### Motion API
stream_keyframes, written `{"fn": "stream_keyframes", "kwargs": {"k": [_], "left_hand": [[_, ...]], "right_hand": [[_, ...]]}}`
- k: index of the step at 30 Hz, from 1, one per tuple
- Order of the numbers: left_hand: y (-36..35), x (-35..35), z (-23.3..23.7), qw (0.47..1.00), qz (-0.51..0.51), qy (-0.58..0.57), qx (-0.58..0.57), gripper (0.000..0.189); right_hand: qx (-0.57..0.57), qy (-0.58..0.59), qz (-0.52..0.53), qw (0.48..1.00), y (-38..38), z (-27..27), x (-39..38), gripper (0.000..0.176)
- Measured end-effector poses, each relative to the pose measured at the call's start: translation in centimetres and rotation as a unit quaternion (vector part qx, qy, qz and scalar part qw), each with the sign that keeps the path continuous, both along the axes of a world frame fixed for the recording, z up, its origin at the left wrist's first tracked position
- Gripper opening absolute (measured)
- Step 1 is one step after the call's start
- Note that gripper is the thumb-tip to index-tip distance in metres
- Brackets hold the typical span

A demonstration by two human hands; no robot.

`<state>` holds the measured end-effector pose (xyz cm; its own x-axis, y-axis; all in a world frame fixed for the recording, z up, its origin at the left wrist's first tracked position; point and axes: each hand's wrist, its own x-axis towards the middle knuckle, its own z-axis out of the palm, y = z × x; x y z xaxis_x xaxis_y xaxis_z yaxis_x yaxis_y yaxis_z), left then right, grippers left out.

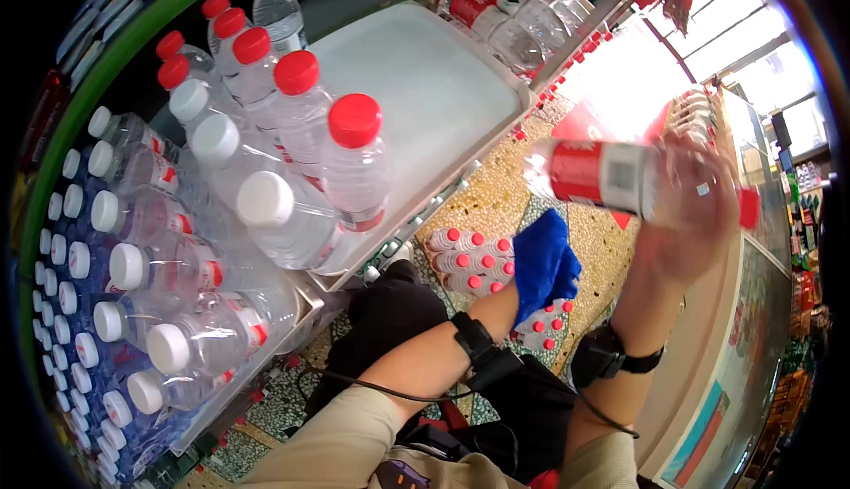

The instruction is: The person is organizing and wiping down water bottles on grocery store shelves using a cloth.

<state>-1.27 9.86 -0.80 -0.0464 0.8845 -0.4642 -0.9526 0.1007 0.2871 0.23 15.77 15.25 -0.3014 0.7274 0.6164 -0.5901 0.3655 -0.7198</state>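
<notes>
My right hand (695, 210) is raised at the right, wrapped around a clear plastic water bottle (611, 175) with a red and white label. The bottle lies nearly sideways, its red cap sticking out past my hand. A blue cloth (544, 259) covers most of my left hand (506, 303), which is closed on it; the fingers themselves are hidden. Below the cloth, packs of red-capped bottles (469, 263) stand on the speckled floor.
At the left, a shelf holds red-capped bottles (354, 157) and white-capped bottles (266, 210) beside a pale shelf board (416, 73). Labelled bottles (505, 15) lie stacked at the back. A glass-fronted counter (739, 347) runs along the right.
</notes>
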Motion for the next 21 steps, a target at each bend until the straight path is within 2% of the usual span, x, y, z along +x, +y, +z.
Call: {"fn": "stream_keyframes", "kwargs": {"k": [1,2,4,6,7,8,10,14,15,17,18,19,20,21], "left_hand": [[0.6,0.7,-1.1,1.0,-0.017,-0.011,0.017,0.063],[0.8,1.0,-0.8,0.999,0.023,-0.018,0.015,0.054],[1.0,1.1,-1.1,0.998,0.055,-0.003,0.04,0.047],[1.4,1.5,-1.6,0.995,0.081,0.014,0.062,0.04],[1.8,2.0,-2.2,0.992,0.095,0.022,0.077,0.036],[2.2,2.5,-2.9,0.989,0.112,0.028,0.093,0.033],[3.6,3.2,-4.2,0.977,0.158,0.03,0.139,0.026],[7.2,4.0,-7.0,0.93,0.259,-0.005,0.262,0.016],[7.7,4.0,-7.4,0.92,0.277,-0.015,0.277,0.014],[6.5,3.3,-6.5,0.926,0.262,0.029,0.269,0.015],[5.9,2.7,-5.9,0.932,0.253,0.085,0.247,0.016],[5.0,1.8,-4.9,0.933,0.242,0.142,0.223,0.018],[4.1,0.9,-3.9,0.932,0.231,0.197,0.199,0.02],[4.1,0.5,-4.2,0.873,0.243,0.392,0.161,0.018]], "right_hand": [[-0.001,-0.021,0.017,1.0,-0.1,0.1,-2.2,0.032],[-0.001,-0.043,0.036,0.998,-0.3,0.2,-4.6,0.031],[-0.082,-0.079,0.114,0.987,-0.1,-0.1,-9.2,0.032],[-0.183,-0.146,0.143,0.961,-0.6,-0.6,-13.3,0.033],[-0.187,-0.172,0.171,0.952,-0.5,-1.2,-15.2,0.034],[-0.161,-0.195,0.145,0.956,-1.8,-1.3,-17.0,0.03],[-0.132,-0.223,0.171,0.951,-3.1,-1.1,-19.8,0.031],[-0.058,-0.278,0.247,0.927,-2.9,-2.3,-25.4,0.038],[-0.039,-0.293,0.26,0.919,-3.1,-2.5,-26.6,0.045],[-0.033,-0.382,0.252,0.888,-4.0,-2.3,-28.2,0.049],[-0.029,-0.425,0.246,0.87,-4.3,-2.1,-28.9,0.051],[-0.032,-0.456,0.307,0.835,-4.4,-1.4,-29.4,0.066],[-0.036,-0.456,0.316,0.831,-4.4,-1.6,-30.0,0.067],[-0.039,-0.457,0.324,0.827,-4.3,-2.0,-30.6,0.068]]}}
